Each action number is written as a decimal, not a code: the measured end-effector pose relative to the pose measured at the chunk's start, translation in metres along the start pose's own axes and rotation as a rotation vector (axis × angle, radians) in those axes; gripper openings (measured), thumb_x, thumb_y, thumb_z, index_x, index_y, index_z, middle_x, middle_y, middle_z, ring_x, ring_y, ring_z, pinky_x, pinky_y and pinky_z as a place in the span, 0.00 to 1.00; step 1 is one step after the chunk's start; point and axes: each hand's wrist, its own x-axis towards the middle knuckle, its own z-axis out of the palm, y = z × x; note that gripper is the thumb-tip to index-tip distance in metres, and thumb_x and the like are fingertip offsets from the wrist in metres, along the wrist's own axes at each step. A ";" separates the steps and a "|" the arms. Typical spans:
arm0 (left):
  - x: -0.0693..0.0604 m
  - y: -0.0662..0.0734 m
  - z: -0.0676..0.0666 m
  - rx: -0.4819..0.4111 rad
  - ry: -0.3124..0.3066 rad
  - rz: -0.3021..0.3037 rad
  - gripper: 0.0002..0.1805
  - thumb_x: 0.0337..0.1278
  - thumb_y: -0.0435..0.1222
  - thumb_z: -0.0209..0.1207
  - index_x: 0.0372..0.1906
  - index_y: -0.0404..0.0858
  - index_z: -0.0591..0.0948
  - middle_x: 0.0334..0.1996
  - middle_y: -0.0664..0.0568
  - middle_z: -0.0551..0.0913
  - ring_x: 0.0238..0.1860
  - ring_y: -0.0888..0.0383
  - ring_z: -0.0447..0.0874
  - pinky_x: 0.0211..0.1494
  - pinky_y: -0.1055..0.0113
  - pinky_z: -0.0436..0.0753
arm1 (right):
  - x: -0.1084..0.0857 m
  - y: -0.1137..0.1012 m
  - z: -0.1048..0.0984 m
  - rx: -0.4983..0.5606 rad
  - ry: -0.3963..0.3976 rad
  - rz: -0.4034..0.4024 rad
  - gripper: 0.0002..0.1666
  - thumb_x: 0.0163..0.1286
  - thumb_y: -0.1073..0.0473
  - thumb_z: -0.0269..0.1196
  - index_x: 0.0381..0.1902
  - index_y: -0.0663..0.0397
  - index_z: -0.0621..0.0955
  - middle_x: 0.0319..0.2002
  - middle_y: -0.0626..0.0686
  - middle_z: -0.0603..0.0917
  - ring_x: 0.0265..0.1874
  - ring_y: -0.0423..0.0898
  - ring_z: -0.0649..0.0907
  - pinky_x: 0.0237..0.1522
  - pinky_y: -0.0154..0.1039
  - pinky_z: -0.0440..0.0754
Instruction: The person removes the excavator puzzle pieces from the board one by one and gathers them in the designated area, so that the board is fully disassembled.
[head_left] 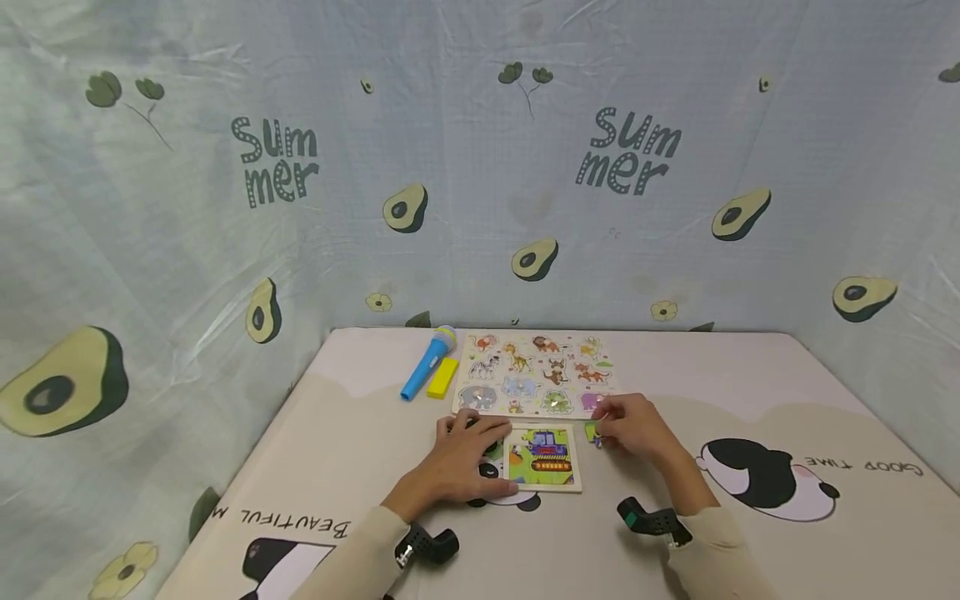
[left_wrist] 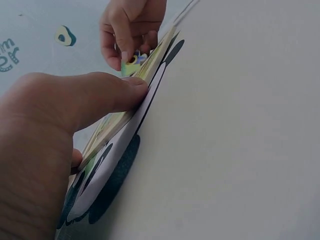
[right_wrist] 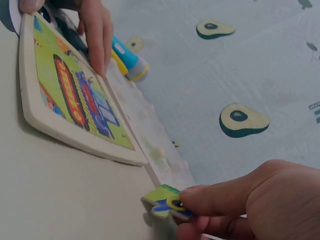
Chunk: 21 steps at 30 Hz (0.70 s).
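A small framed puzzle point(head_left: 542, 457) with a blue and orange vehicle picture lies flat on the table. My left hand point(head_left: 467, 458) holds its left side, thumb at the near edge and fingers at the far edge; the thumb point(left_wrist: 120, 92) presses the frame's edge in the left wrist view. Right of the frame, my right hand point(head_left: 632, 427) pinches a small green, blue and yellow puzzle piece point(right_wrist: 167, 201) between thumb and fingers, apart from the frame. In the right wrist view, the frame point(right_wrist: 80, 137) shows its vehicle picture clearly.
Behind the frame lies a large animal puzzle board point(head_left: 536, 375). To its left are a yellow block point(head_left: 443, 377) and a blue toy microphone point(head_left: 427, 365). The tablecloth point(head_left: 360, 450) has printed animals and lettering. A printed curtain point(head_left: 480, 167) hangs behind the table.
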 end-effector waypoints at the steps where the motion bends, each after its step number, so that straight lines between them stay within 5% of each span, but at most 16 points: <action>1: 0.000 0.000 0.000 -0.005 -0.002 -0.001 0.50 0.48 0.71 0.58 0.76 0.51 0.69 0.74 0.60 0.67 0.68 0.49 0.59 0.62 0.44 0.57 | 0.000 0.001 -0.001 -0.010 0.009 -0.007 0.06 0.63 0.66 0.65 0.38 0.60 0.84 0.27 0.52 0.80 0.26 0.46 0.77 0.28 0.38 0.76; 21: -0.001 0.002 -0.002 0.012 0.007 -0.006 0.49 0.48 0.70 0.58 0.75 0.51 0.70 0.74 0.61 0.68 0.67 0.50 0.60 0.62 0.45 0.58 | 0.005 0.009 0.008 -0.133 0.113 -0.042 0.05 0.62 0.62 0.70 0.30 0.57 0.83 0.25 0.50 0.78 0.28 0.47 0.74 0.31 0.40 0.71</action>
